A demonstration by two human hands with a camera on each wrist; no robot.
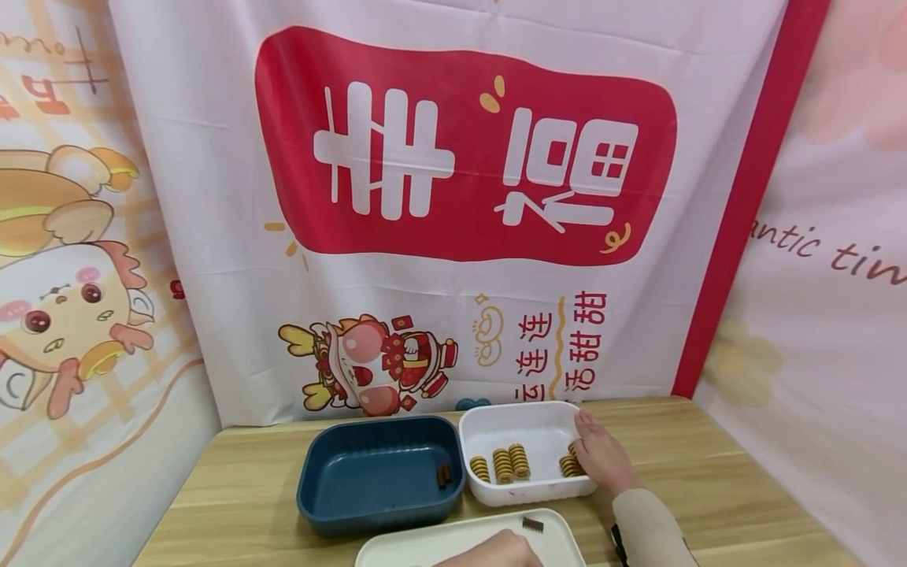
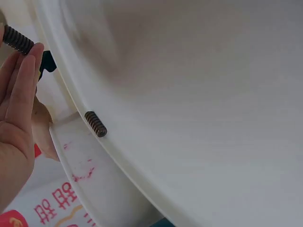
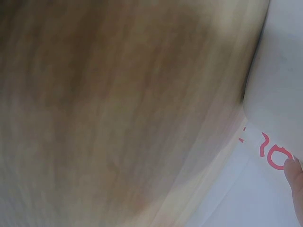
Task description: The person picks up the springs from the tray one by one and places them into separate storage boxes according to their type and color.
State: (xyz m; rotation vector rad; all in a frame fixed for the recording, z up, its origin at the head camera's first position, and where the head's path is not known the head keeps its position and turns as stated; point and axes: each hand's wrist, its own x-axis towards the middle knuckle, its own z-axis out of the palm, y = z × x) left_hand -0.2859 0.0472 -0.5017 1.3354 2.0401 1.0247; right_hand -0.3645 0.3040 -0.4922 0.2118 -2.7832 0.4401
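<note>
My left hand (image 1: 496, 551) is low over the cream tray (image 1: 425, 542). In the left wrist view, its fingertips pinch a dark coil spring (image 2: 19, 40). A second dark spring (image 1: 533, 524) lies on the tray, just inside the rim. My right hand (image 1: 604, 457) grips the right end of the white box (image 1: 527, 494), beside some yellowish springs (image 1: 569, 466) that it partly covers. In the right wrist view only one fingertip (image 3: 292, 170) shows, by the box's corner. More yellowish springs (image 1: 511, 463) stand at the box's left side.
Left of the white box, touching or nearly so, stands a dark blue box (image 1: 368, 516) with a few brown springs (image 1: 444, 475) in its right end. All sit on a wooden table (image 1: 234, 496). A printed cloth (image 1: 460, 276) hangs along the table's back, with others at the sides.
</note>
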